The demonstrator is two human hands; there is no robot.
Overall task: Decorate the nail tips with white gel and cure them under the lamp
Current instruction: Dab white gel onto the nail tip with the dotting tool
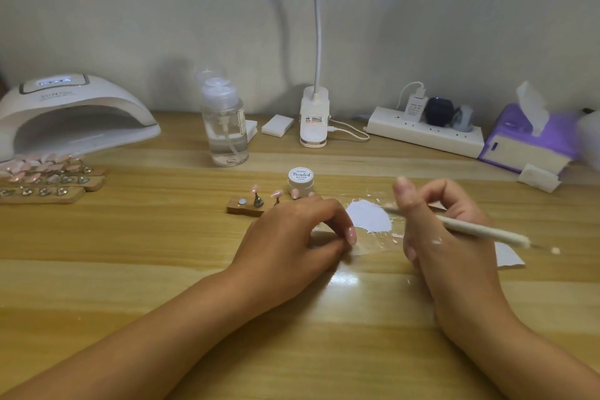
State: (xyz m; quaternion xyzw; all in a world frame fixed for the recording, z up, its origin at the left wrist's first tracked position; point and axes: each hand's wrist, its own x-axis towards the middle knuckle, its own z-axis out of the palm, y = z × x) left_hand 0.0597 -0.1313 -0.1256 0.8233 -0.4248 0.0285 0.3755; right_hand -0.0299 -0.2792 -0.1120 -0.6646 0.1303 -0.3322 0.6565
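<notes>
My right hand (444, 224) grips a thin white brush (480, 230) that lies across its fingers, handle pointing right. My left hand (298, 230) rests on the table with curled fingers just in front of a small wooden holder (245, 207); what it holds, if anything, is hidden. Two pink nail tips (255, 188) stand on metal stems on that holder. A small white gel jar (301, 180) labelled "Painted" stands closed behind it. A smear of white gel (370, 216) lies on a clear sheet between my hands. The white curing lamp (71, 114) stands at the far left.
Wooden strips with several pink nail tips (48, 178) lie in front of the lamp. A clear pump bottle (225, 127), white pads (277, 124), a clip-on desk lamp base (314, 117), a power strip (425, 131) and a purple tissue pack (529, 136) line the back of the table.
</notes>
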